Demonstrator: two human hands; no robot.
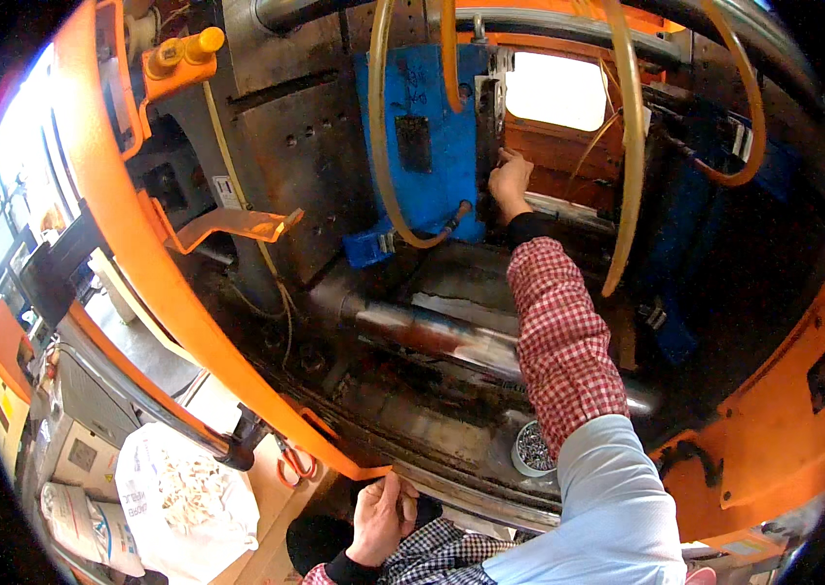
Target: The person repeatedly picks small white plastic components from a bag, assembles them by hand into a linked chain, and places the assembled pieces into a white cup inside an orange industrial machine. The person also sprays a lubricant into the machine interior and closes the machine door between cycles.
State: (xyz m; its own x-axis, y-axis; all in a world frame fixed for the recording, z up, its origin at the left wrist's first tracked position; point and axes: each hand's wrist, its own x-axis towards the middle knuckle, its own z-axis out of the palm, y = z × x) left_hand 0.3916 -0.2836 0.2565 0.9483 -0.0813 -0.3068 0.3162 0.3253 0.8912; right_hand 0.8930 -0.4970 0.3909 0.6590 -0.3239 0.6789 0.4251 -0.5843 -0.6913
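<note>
Lower centre, my left hand (383, 515) curls closed on the orange machine frame's edge (237, 366), bracing me. Upper centre-right, my right hand (510, 180) pinches something small, unclear what, at the blue mould plate (432, 185); best kept slow and steady.

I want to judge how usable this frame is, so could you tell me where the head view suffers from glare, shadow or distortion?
Head view: the bright opening behind the mould is blown out white, as is the far-left rim; the machine interior right of the right hand sinks into deep shadow; fisheye bending curves the orange guard frame; the left hand is evenly lit and fairly sharp.
</note>
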